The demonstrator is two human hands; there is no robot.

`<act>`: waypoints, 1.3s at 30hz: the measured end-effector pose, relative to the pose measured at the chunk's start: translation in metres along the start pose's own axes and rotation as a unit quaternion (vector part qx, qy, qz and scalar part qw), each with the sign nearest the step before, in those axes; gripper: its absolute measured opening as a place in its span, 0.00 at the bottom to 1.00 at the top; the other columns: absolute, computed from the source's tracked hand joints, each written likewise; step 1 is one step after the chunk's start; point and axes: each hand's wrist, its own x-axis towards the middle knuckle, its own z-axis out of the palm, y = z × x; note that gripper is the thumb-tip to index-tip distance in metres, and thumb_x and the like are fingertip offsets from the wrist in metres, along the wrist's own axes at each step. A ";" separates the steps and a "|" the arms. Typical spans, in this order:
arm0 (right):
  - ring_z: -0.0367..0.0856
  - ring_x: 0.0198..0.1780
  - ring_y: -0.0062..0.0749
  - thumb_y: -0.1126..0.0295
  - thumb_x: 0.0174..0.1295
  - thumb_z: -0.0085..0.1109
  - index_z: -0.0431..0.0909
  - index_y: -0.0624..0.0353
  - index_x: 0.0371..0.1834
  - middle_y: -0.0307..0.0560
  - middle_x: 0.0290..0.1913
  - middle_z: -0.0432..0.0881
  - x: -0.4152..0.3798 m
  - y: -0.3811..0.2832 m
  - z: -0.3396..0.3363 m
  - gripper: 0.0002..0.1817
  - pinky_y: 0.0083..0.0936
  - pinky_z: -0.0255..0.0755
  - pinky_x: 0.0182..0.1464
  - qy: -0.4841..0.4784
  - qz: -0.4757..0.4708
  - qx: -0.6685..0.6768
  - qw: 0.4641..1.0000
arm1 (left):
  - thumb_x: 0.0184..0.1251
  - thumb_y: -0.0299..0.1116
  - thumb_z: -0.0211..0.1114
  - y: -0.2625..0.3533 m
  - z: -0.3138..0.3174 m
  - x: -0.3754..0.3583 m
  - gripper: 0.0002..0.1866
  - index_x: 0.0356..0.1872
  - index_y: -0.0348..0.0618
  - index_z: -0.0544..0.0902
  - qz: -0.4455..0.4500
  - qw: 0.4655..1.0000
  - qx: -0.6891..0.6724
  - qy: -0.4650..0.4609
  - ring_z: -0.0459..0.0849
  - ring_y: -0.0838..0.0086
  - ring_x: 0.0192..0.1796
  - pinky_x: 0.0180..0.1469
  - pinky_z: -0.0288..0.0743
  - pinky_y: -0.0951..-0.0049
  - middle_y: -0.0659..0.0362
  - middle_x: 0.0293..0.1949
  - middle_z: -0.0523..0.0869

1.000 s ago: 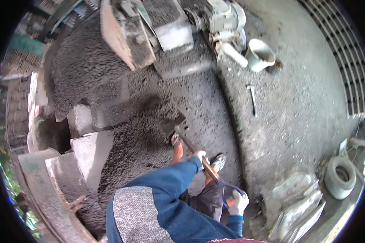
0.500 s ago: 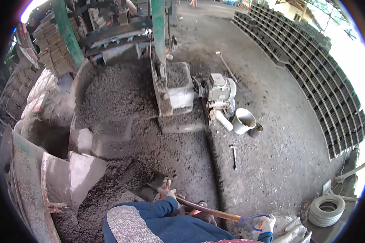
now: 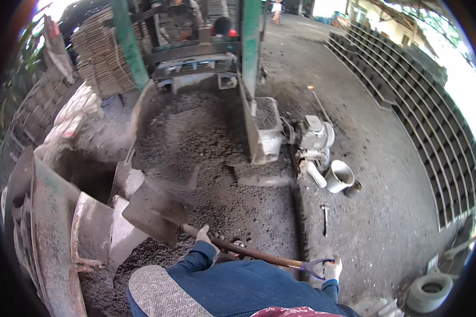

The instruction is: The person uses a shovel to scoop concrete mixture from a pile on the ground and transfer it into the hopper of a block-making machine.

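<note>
A shovel (image 3: 259,255) with a wooden shaft lies across in front of the body, its broad grey blade (image 3: 156,214) at the left above dark gravelly mix. My left hand (image 3: 205,236), in a light glove, is closed around the shaft near the blade. At the other end, my right hand (image 3: 333,268), also gloved, grips the purple D-shaped handle (image 3: 313,268). The blade looks bare, with little or no mix on it. Beyond it, a large heap of dark mix (image 3: 195,127) fills a metal hopper between two green posts.
A motor (image 3: 314,134), a white bucket (image 3: 339,176) and a hammer (image 3: 325,221) are on the floor at the right. Tyres (image 3: 429,291) lie at the lower right. Stacked blocks (image 3: 407,111) line the right side. Behind the hopper, a person (image 3: 188,16) is partly visible.
The shovel blade has come up out of the lower mix and moved forward. My left hand has risen slightly leftward with the shaft. The camera view has shifted, and a person's part shows behind the hopper.
</note>
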 end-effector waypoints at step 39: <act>0.86 0.38 0.28 0.64 0.64 0.52 0.84 0.52 0.32 0.37 0.36 0.87 -0.320 0.270 -0.100 0.10 0.27 0.79 0.39 -0.079 0.386 0.317 0.862 | 0.70 0.39 0.61 -0.086 -0.162 -0.093 0.10 0.36 0.44 0.75 -0.047 0.856 0.155 -0.490 0.79 0.60 0.35 0.50 0.78 0.49 0.56 0.29 0.77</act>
